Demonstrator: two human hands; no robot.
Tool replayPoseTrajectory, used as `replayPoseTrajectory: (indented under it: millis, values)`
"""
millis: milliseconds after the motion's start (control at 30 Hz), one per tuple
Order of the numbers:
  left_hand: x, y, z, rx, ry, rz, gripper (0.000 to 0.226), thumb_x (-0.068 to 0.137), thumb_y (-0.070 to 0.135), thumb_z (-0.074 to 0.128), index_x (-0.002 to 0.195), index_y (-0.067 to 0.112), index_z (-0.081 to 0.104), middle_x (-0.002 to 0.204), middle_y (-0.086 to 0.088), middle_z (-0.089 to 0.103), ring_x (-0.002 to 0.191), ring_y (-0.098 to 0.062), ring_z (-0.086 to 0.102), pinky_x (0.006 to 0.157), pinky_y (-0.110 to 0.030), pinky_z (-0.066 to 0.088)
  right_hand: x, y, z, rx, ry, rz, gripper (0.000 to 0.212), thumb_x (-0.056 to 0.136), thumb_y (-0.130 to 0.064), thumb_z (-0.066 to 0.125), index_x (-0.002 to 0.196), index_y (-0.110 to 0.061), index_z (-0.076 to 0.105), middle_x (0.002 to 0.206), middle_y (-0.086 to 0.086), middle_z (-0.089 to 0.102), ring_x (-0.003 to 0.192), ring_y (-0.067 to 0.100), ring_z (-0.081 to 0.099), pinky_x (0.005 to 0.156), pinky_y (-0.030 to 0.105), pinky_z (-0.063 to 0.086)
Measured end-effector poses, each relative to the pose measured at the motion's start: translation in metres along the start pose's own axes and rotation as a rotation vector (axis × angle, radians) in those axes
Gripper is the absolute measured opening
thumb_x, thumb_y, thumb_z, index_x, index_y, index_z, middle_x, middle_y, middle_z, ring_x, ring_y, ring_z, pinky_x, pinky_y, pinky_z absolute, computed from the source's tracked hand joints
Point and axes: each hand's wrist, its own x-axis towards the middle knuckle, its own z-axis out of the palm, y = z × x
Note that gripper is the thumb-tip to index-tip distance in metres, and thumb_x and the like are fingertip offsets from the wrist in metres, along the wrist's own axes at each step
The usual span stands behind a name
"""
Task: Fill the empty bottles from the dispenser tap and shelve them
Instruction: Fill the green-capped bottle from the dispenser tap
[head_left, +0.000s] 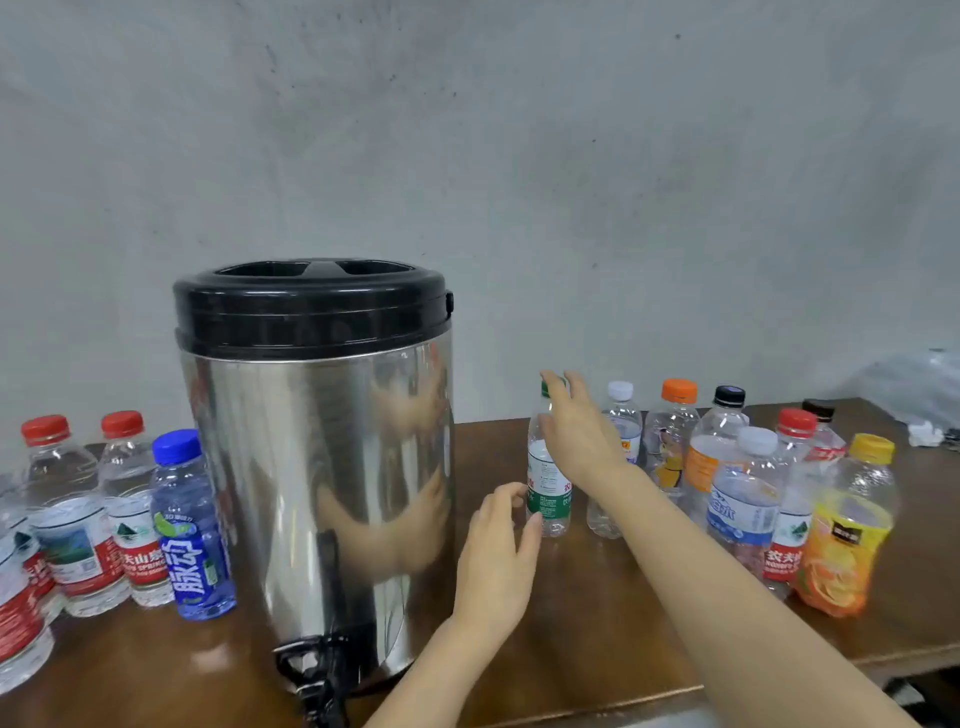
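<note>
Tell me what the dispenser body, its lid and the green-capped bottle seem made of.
The dispenser body looks like polished metal, likely stainless steel, given its mirror-like reflections. The lid is black and slightly glossy, probably moulded plastic. The green-capped bottle is thin clear plastic: the table shows through below its label.
</note>
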Motion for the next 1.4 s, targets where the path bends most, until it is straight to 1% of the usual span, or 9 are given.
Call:
replayPoseTrajectory:
  millis: [167, 433, 567, 667, 800, 933, 1100, 1200, 1400]
  values:
    - [0.025, -0.002, 0.016, 0.012, -0.024, -0.067, 0.036, 0.101, 0.032, 0.053, 0.136, 0.032, 0.043, 0.123, 0.02, 0.047, 0.114, -0.008, 0.05, 0.097, -0.026, 0.047, 0.046, 0.004, 0.019, -0.084, -0.093, 0.047, 0.044, 0.106, -0.027, 0.036, 0.147, -0.014, 0.028, 0.149, 0.017, 0.027, 0.114, 0.038, 0.052, 0.072, 0.037, 0.036]
    - [0.037, -0.009, 0.017, -0.057, 0.015, -0.138, 0.06, 0.096, 0.03, 0.062, 0.148, 0.027, 0.032, 0.147, 0.009, 0.041, 0.134, -0.012, 0.042, 0.111, -0.032, 0.041, 0.032, -0.004, 0.013, 0.085, 0.05, -0.049, 0.035, 0.102, -0.028, 0.049, 0.129, -0.006, 0.051, 0.126, 0.014, 0.051, 0.109, 0.033, 0.055, 0.075, 0.033, 0.039]
    - [0.023, 0.004, 0.009, -0.135, 0.034, -0.091, 0.08, 0.089, 0.04, 0.07, 0.153, 0.026, 0.022, 0.157, 0.009, 0.028, 0.144, -0.009, 0.028, 0.114, -0.024, 0.028, -0.007, -0.02, -0.02, 0.168, 0.142, -0.13, 0.035, 0.101, -0.023, 0.051, 0.129, -0.003, 0.052, 0.126, 0.015, 0.051, 0.109, 0.031, 0.055, 0.081, 0.033, 0.042]
    - [0.002, 0.024, -0.003, -0.283, 0.056, -0.004, 0.093, 0.075, 0.056, 0.074, 0.15, 0.027, 0.028, 0.152, 0.009, 0.035, 0.141, -0.01, 0.034, 0.113, -0.028, 0.033, -0.041, -0.034, -0.051, 0.265, 0.161, -0.135, 0.032, 0.1, -0.024, 0.053, 0.125, -0.005, 0.055, 0.126, 0.012, 0.052, 0.109, 0.029, 0.055, 0.092, 0.039, 0.043]
    - [-0.043, 0.046, -0.021, -0.402, 0.094, 0.059, 0.081, 0.075, 0.044, 0.081, 0.142, 0.037, 0.036, 0.141, 0.021, 0.047, 0.127, 0.004, 0.046, 0.1, -0.018, 0.041, -0.089, -0.049, -0.081, 0.373, 0.106, -0.105, 0.025, 0.099, -0.025, 0.055, 0.118, -0.01, 0.06, 0.114, 0.003, 0.054, 0.093, 0.015, 0.048, 0.077, 0.019, 0.031]
    - [-0.092, 0.046, -0.037, -0.409, 0.077, 0.064, 0.072, 0.076, 0.044, 0.082, 0.135, 0.045, 0.04, 0.132, 0.024, 0.055, 0.121, 0.002, 0.053, 0.101, -0.029, 0.047, -0.135, -0.058, -0.094, 0.261, 0.064, -0.119, 0.036, 0.094, -0.05, 0.053, 0.108, -0.017, 0.06, 0.091, -0.006, 0.058, 0.08, 0.013, 0.05, 0.068, 0.027, 0.037]
    - [-0.149, 0.018, -0.053, -0.323, 0.064, 0.009, 0.076, 0.071, 0.048, 0.084, 0.134, 0.044, 0.042, 0.129, 0.024, 0.056, 0.12, 0.002, 0.053, 0.102, -0.032, 0.047, -0.18, -0.08, -0.088, -0.278, 0.044, -0.094, 0.064, 0.08, -0.081, 0.02, 0.074, -0.023, 0.047, 0.069, -0.004, 0.053, 0.068, 0.019, 0.05, 0.056, 0.031, 0.034]
    - [-0.171, -0.006, -0.062, -0.28, 0.06, -0.022, 0.078, 0.071, 0.042, 0.086, 0.137, 0.041, 0.043, 0.131, 0.027, 0.055, 0.123, 0.006, 0.049, 0.105, -0.026, 0.043, -0.192, -0.093, -0.066, -0.233, -0.037, -0.153, 0.059, 0.086, -0.077, 0.032, 0.067, -0.021, 0.039, 0.067, -0.002, 0.048, 0.074, 0.025, 0.055, 0.06, 0.032, 0.033]
    - [-0.2, -0.045, -0.085, -0.265, 0.053, -0.058, 0.074, 0.07, 0.021, 0.089, 0.125, 0.05, 0.048, 0.123, 0.039, 0.056, 0.118, 0.012, 0.052, 0.094, -0.005, 0.038, -0.212, -0.1, -0.037, 0.194, -0.388, -0.368, 0.029, 0.096, -0.045, 0.054, 0.09, -0.017, 0.059, 0.079, -0.002, 0.06, 0.074, 0.013, 0.053, 0.068, 0.03, 0.04]
